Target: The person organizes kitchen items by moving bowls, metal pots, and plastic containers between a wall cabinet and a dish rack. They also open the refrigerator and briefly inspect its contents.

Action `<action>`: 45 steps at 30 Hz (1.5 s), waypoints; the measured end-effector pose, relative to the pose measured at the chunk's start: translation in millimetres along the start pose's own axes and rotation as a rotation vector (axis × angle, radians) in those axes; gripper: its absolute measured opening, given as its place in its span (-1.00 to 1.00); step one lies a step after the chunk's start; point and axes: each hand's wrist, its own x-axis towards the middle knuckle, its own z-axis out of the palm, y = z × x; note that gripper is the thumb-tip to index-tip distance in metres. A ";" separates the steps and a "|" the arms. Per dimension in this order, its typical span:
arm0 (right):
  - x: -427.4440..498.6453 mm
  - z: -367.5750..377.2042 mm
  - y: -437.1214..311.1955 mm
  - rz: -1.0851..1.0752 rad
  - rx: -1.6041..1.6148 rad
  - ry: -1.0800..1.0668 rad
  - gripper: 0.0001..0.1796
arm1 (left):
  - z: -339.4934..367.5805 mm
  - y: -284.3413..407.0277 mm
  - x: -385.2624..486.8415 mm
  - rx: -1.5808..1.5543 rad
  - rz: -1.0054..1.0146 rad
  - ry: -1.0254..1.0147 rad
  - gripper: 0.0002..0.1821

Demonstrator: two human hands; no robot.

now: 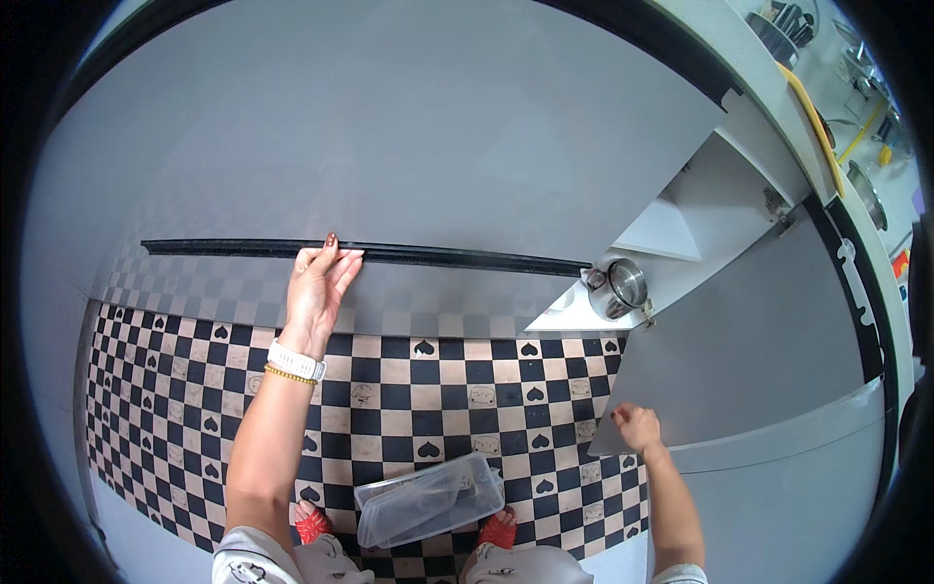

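Note:
My left hand [321, 274] reaches out over a grey cabinet front [438, 131] and pinches a long black strip [452, 255] near its middle, the thumb on top and the fingers below. The strip's right end lies close to a shiny metal pot [620, 288] at the open cabinet [719, 197]. Whether the strip is fixed to the front cannot be told. My right hand [636, 427], its fingers curled in, is over the lower corner of an open grey cabinet door [751, 343]. No object shows in it; contact with the door is unclear.
Between my feet on the checkered floor mat [408, 398] is a clear plastic container [430, 500]. Above on the right runs a pale countertop edge [773, 109], with a yellow hose [813, 124] along it and a holder of utensils [777, 33] behind.

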 end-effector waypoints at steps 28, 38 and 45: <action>-19.1 -14.8 -25.1 -0.052 0.183 0.120 -0.85 | -36.3 27.0 -179.0 0.330 -0.096 0.119 -0.84; -36.2 -13.4 -21.3 -0.070 0.168 0.153 -0.88 | -49.7 48.3 -208.4 0.661 -0.279 0.019 -0.69; -44.8 -39.2 -32.0 -0.031 0.573 0.253 -0.87 | -32.5 48.7 -217.4 1.016 -0.703 -0.896 -0.72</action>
